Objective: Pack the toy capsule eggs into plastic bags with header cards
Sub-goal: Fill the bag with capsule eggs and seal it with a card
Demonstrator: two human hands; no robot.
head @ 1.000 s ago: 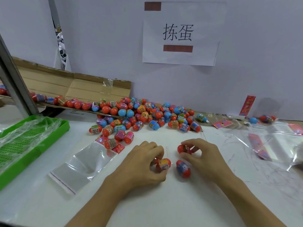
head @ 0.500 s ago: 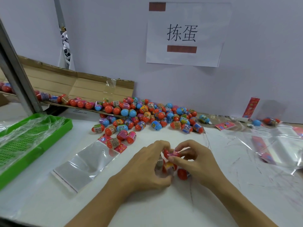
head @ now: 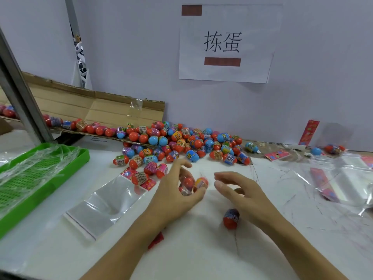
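Observation:
My left hand (head: 177, 190) curls round a few capsule eggs (head: 194, 183), red and orange ones showing between its fingers. My right hand (head: 240, 190) hovers just to the right with loosely bent fingers and holds nothing. One red and blue egg (head: 231, 218) lies on the table under my right wrist. A clear plastic bag (head: 105, 203) with a pink header card (head: 148, 183) lies flat to the left. A big pile of eggs (head: 181, 144) spreads along the wall behind my hands.
A green tray (head: 40, 176) covered in plastic film stands at the left. An open cardboard box (head: 90, 110) with eggs lies at the back left. More clear bags and pink cards (head: 333, 178) lie at the right. A metal post (head: 22, 98) rises at the left.
My right hand has let go of the egg it pinched and drawn back to the right. My left hand now holds the gathered eggs, lifted a little.

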